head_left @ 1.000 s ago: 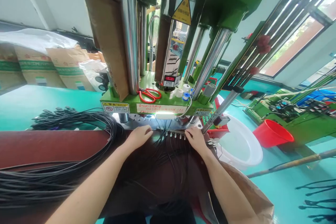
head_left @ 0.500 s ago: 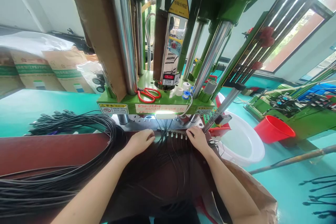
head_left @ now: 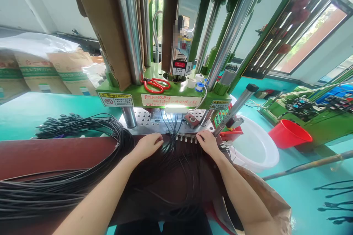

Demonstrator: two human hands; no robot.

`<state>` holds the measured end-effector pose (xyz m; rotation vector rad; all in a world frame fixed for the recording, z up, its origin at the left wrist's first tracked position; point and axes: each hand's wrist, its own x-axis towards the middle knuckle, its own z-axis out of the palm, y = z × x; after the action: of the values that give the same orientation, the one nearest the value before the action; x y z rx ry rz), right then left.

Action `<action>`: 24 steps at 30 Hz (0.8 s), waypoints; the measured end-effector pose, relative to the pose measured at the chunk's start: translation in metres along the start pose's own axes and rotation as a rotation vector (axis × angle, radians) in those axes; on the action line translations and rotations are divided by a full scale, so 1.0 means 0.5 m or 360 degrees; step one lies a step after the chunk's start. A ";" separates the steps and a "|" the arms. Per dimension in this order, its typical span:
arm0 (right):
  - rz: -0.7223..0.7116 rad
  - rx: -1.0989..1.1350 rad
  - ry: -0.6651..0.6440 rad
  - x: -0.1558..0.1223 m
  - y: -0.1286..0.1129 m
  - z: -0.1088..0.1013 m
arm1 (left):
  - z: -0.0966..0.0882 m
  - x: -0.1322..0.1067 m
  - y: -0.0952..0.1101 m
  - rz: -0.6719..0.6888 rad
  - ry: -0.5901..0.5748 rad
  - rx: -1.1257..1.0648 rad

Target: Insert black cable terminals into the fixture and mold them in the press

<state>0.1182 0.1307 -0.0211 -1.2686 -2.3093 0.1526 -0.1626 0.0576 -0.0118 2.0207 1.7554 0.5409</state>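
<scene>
My left hand (head_left: 148, 144) rests fingers curled on the dark brown table edge (head_left: 55, 154), touching thin black cables (head_left: 171, 147) that run into the machine. My right hand (head_left: 207, 142) lies at the right end of a row of small metal connector tips (head_left: 186, 139), fingers curled against them. What either hand grips is hidden. The cables lead onto a perforated metal plate (head_left: 149, 117) under the green press platen (head_left: 165, 99).
A thick bundle of black cables (head_left: 68, 180) loops over the table at left. Red scissors (head_left: 154, 85) and tape rolls (head_left: 194, 82) lie on the green platen. A white basin (head_left: 253, 147) and red bucket (head_left: 289, 134) stand at right. Paper sacks (head_left: 41, 73) are stacked at far left.
The green platen has risen, uncovering the perforated plate beneath. Both hands stay at the cable ends, nearly unmoved.
</scene>
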 end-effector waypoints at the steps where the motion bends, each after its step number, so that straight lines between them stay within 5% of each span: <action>1: 0.0000 0.0000 0.0000 0.000 -0.001 0.000 | 0.000 0.000 0.001 0.0001 0.0002 0.0006; 14: -0.0049 0.0064 0.0004 0.011 -0.014 -0.014 | -0.002 0.000 0.008 -0.0037 -0.0019 0.0005; 17: -0.0048 0.0224 0.0041 0.068 -0.042 -0.013 | 0.003 0.003 0.008 -0.0026 -0.0018 0.0051; 24: -0.0052 0.0309 -0.0038 0.297 -0.138 0.040 | 0.007 0.002 0.003 0.0026 0.0028 0.0027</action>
<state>-0.0096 0.2164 0.0387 -1.1371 -2.2714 0.3727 -0.1594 0.0580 -0.0138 2.0494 1.7611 0.5526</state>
